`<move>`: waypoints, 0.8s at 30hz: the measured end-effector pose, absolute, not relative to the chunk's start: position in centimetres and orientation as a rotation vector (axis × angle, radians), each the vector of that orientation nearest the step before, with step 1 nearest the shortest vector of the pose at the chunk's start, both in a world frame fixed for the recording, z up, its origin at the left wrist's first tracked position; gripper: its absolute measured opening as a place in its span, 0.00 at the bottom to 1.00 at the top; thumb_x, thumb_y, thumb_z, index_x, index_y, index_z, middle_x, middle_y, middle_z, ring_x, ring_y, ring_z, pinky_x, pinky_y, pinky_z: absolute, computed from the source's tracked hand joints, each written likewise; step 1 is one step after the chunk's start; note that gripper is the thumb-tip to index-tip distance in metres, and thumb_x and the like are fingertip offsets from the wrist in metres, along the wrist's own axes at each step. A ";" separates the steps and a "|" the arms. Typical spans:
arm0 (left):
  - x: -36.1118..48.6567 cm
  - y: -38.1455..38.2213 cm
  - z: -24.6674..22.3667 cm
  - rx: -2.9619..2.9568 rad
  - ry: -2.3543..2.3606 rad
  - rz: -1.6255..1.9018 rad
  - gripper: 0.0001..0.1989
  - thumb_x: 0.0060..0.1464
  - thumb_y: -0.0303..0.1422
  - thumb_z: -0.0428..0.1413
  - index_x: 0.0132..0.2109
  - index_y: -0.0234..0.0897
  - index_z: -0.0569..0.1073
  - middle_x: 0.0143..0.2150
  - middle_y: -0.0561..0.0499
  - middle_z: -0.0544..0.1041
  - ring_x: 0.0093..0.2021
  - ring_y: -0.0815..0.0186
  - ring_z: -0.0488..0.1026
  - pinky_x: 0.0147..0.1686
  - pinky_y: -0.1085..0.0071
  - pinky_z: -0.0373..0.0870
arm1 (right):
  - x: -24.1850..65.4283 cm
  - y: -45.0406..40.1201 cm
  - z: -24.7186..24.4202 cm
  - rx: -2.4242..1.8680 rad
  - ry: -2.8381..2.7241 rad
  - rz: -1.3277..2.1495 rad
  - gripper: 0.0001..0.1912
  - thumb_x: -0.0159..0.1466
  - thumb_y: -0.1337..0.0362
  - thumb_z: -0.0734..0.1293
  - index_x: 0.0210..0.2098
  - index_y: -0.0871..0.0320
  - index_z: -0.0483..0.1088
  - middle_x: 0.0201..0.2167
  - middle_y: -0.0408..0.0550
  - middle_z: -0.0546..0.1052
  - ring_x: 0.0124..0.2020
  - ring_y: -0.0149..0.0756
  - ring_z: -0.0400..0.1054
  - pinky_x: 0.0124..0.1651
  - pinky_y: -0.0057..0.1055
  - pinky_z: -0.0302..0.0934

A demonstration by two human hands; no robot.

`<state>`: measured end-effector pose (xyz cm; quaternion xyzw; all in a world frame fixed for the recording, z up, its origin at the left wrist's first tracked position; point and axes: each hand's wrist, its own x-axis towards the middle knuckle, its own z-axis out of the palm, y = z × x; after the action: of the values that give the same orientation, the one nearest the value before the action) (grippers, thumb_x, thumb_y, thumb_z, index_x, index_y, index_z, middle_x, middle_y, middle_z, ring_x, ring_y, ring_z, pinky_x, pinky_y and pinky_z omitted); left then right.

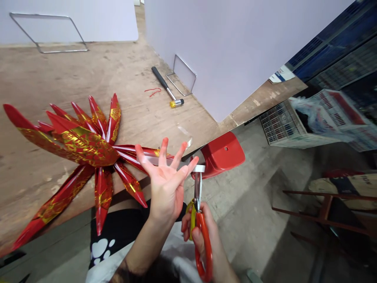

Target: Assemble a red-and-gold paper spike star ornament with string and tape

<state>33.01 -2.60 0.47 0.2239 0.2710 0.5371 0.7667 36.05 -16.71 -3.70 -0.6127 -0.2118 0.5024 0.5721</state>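
My left hand [165, 177] is palm up, three fingers fanned out, its thumb against the index finger. A short whitish strip, apparently tape [199, 168], sticks out at that pinch. Below it, my right hand [203, 232] grips scissors [203, 239] with red and yellow-green handles; their blades point up and reach the strip. Left of my hands, a red and gold folded-paper ornament [88, 147] with pointed petals lies on the wooden table [123, 78]. One petal passes behind my left fingers. Another translucent bit of tape [189, 142] hangs at the table edge.
A small hammer [167, 87] and red string [153, 91] lie on the table. White boards [235, 47] stand with wire holders [182, 76]. Beyond the edge are a red stool [225, 153], plastic crates [290, 122] and a wooden-framed chair [326, 208].
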 end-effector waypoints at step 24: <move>34.0 -3.7 0.8 0.600 0.696 1.253 0.52 0.48 0.20 0.62 0.61 0.75 0.41 0.69 0.55 0.51 0.64 0.56 0.62 0.56 0.56 0.68 | 36.7 -15.2 -3.7 -1.591 -0.593 1.101 0.19 0.64 0.49 0.63 0.45 0.54 0.59 0.33 0.44 0.74 0.34 0.34 0.69 0.35 0.30 0.62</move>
<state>33.99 -3.73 0.80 0.2706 0.3139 0.5653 0.7133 36.75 -15.19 -3.73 -0.6667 -0.2483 0.4613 0.5301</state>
